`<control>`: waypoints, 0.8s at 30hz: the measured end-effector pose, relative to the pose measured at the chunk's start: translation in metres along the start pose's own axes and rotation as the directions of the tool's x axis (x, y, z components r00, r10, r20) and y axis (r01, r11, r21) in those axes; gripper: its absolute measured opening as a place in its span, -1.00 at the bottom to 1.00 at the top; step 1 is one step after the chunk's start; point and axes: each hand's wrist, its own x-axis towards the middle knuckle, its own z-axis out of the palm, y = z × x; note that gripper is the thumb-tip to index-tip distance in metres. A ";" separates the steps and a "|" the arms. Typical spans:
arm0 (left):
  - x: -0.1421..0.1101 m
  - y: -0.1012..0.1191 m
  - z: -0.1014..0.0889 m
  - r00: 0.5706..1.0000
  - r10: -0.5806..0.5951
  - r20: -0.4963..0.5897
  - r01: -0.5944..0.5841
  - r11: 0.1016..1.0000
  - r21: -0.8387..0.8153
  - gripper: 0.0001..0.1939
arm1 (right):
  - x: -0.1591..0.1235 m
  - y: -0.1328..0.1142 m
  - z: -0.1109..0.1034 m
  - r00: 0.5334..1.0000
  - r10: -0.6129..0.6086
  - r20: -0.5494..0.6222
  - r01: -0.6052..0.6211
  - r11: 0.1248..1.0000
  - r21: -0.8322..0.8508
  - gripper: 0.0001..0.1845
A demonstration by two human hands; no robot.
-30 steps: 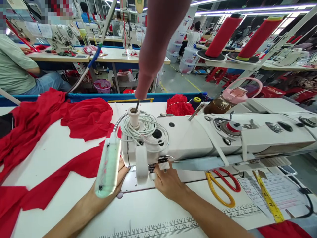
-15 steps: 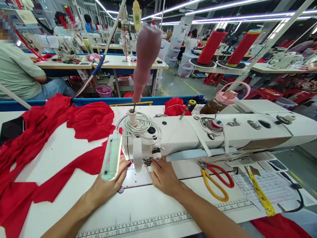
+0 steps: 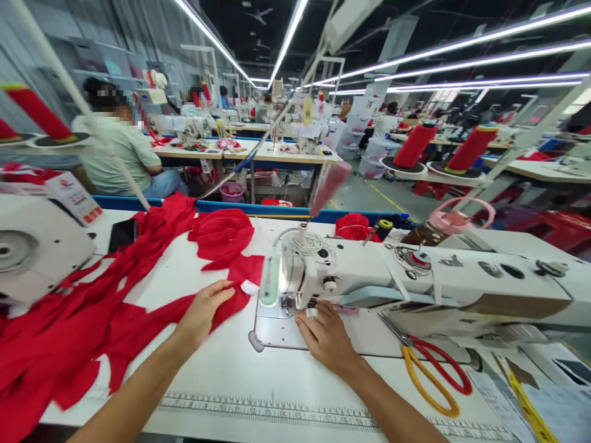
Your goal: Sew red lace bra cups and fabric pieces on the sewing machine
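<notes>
Left hand point(image 3: 203, 312) has come off the machine bed plate point(image 3: 277, 330) and moved left, thumb and fingers now pinching an edge of the red cloth point(image 3: 161, 311); right hand point(image 3: 330, 338) stays under the sewing machine point(image 3: 355, 267) head, fingers bent by the needle area, can't tell if they grip anything. Cloth runs in a loose heap from the far edge of the table point(image 3: 207, 369) to its near left corner, pinched part just left of the plate. My read: left is handling cloth, only right is at the needle. Scissors point(image 3: 407, 340) lie open toward the near right corner
</notes>
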 end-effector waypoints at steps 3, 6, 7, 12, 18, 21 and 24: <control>-0.026 0.004 -0.011 0.988 -0.153 -0.023 0.141 0.953 -0.269 -0.77 | 0.008 -0.028 -0.007 0.999 -0.022 0.035 0.018 0.993 0.119 -0.77; -0.050 -0.002 -0.008 0.967 -0.253 -0.023 0.213 0.857 -0.470 -0.78 | 0.016 -0.068 -0.011 0.992 0.022 0.126 -0.061 0.948 0.313 -0.79; -0.057 -0.005 -0.005 0.961 -0.276 -0.016 0.228 0.822 -0.522 -0.79 | 0.018 -0.082 -0.010 0.986 0.055 0.158 -0.112 0.918 0.380 -0.79; -0.079 -0.014 0.017 0.938 -0.343 0.039 0.274 0.672 -0.688 -0.85 | 0.023 -0.137 0.023 0.927 0.328 0.180 -0.373 0.843 0.388 -0.89; -0.085 -0.021 0.008 0.964 -0.264 0.024 0.212 0.712 -0.670 -0.88 | 0.014 -0.151 0.053 0.888 0.451 0.095 -0.437 0.758 0.485 -0.92; -0.088 -0.008 -0.021 0.994 0.085 -0.063 -0.098 0.968 -0.229 -0.84 | 0.008 -0.141 0.015 0.806 0.475 0.354 -0.546 0.364 0.754 -0.82; -0.082 0.027 -0.048 0.874 0.447 0.190 -0.486 0.805 0.340 -0.78 | 0.013 -0.115 -0.051 0.704 0.422 0.572 -0.683 0.178 0.709 -0.66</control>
